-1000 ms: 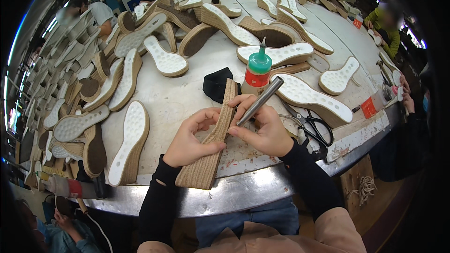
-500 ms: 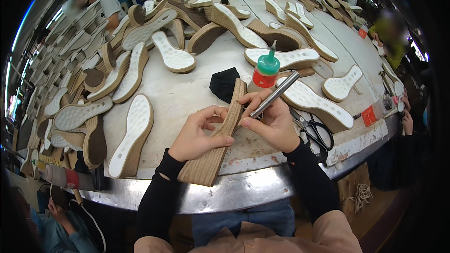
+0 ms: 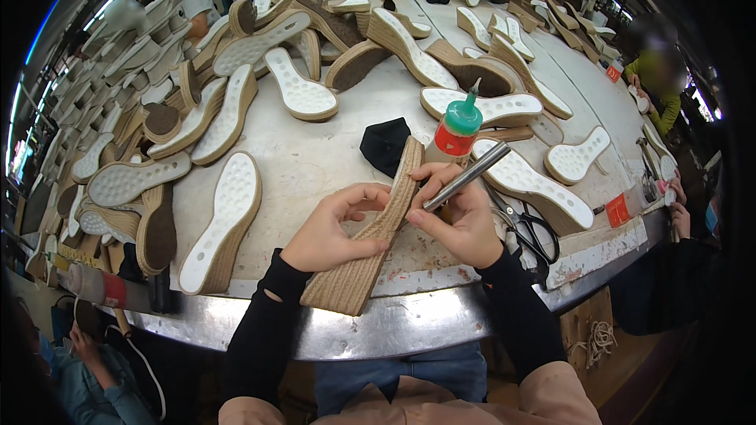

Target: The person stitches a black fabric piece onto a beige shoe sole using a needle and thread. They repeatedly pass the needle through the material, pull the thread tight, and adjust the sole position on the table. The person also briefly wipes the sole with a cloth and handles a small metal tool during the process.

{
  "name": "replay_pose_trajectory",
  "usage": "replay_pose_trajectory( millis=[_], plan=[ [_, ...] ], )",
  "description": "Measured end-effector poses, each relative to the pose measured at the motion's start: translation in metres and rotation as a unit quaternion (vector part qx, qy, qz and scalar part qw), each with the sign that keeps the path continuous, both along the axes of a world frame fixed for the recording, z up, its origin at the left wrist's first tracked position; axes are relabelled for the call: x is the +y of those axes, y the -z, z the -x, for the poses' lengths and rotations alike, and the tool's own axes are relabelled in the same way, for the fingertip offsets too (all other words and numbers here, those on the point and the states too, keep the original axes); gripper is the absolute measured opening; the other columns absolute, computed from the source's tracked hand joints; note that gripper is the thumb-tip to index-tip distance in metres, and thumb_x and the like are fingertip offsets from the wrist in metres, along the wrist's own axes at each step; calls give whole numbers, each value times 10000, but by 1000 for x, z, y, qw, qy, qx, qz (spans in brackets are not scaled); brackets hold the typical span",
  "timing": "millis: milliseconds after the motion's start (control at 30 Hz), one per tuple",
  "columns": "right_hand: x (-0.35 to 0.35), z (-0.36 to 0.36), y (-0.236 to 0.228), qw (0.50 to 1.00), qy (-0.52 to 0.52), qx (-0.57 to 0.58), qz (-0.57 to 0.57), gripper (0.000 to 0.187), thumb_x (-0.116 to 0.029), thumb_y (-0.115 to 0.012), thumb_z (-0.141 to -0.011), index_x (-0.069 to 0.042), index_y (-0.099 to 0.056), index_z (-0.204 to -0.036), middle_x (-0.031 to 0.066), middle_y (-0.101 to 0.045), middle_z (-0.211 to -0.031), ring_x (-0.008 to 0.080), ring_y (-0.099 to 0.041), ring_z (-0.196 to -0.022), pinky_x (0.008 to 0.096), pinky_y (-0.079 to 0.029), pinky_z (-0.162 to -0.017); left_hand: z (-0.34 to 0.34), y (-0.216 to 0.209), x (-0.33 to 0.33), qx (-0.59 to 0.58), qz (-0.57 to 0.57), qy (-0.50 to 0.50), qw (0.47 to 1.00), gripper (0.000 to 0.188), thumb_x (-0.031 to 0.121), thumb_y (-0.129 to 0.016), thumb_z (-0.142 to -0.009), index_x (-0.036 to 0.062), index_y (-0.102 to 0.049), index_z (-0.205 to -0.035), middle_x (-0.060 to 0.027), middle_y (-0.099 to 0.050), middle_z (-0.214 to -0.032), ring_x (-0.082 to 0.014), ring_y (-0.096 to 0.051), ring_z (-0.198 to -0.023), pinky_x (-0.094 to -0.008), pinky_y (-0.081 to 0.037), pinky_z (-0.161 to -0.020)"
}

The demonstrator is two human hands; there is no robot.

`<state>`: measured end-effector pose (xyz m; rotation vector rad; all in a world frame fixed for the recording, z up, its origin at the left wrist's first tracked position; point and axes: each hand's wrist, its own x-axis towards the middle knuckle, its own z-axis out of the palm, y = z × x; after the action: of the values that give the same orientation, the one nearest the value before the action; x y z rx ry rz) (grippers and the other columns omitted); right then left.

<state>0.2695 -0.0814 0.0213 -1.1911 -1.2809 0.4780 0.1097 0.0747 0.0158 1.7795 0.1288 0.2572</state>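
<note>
A wedge shoe sole [image 3: 354, 279] wrapped in tan braided rope is held on its side above the table's near edge, its thick heel toward me. My left hand [image 3: 340, 228] grips it, thumb across the braid and fingers behind. At the thin toe end, my right hand [image 3: 457, 212] pinches the sole's edge with thumb and fingertips. A silver metal rod-like tool [image 3: 468, 175] is also tucked in that hand, slanting up to the right. Just beyond lie a black cloth piece [image 3: 385, 146] and a glue bottle [image 3: 457, 127] with a green nozzle cap.
Many wedge soles with white tops, such as one [image 3: 223, 224] at left, crowd the white table [image 3: 307, 157]. Black scissors [image 3: 531, 228] lie right of my right hand. Another glue bottle [image 3: 94, 285] lies near left. The metal table edge [image 3: 394, 329] curves before me. Several people work around.
The whole view has shifted slightly. Both hands keep their hold on the sole, with only a small shift of the right fingers at the toe end. The metal tool stays in the right hand.
</note>
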Motion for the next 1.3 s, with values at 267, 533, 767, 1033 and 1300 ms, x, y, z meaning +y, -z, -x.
replay_pose_trajectory(
  millis=[267, 533, 767, 1033, 1300],
  plan=[
    [0, 1, 3, 1000, -4, -3, -13, 276, 55, -699, -770, -21, -522, -969, 152, -497, -1177, 128, -576, -970, 289, -463, -888, -2, 0, -2, -7, 24, -5, 1000, 411, 50, -731, -715, 27, -574, -1095, -97, -519, -1268, -173, -535, -1105, -348, -409, -987],
    [-1, 9, 7, 998, 47, -39, 6, 269, 53, -703, -765, -9, -532, -963, 136, -481, -1215, 130, -563, -1007, 288, -459, -900, -6, 2, -1, -14, 12, -12, 1000, 381, 6, -683, -682, 38, -555, -1039, -55, -489, -1174, -158, -535, -1049, -326, -407, -962],
    [6, 15, 9, 997, 72, -2, -34, 270, 47, -688, -778, -13, -514, -976, 134, -504, -1192, 115, -574, -950, 281, -457, -891, -10, 2, 0, -16, 3, -17, 1000, 379, 11, -678, -640, 43, -545, -993, -55, -454, -1195, -147, -508, -1046, -300, -398, -929],
    [1, 8, 6, 999, 19, 41, -13, 264, 42, -684, -786, -24, -503, -967, 150, -501, -1196, 113, -569, -939, 288, -439, -904, -9, 5, -1, -16, -7, -19, 1000, 411, 170, -756, -659, 93, -548, -1006, -10, -522, -1147, -144, -512, -1048, -316, -406, -865],
    [5, 5, 7, 999, 14, 16, -25, 268, 49, -671, -797, -26, -486, -975, 156, -504, -1193, 114, -578, -927, 285, -450, -887, -13, 2, 1, 18, -36, -19, 999, 469, 269, -830, -652, 106, -546, -987, 14, -561, -1062, -126, -527, -993, -307, -406, -816]
  ],
)
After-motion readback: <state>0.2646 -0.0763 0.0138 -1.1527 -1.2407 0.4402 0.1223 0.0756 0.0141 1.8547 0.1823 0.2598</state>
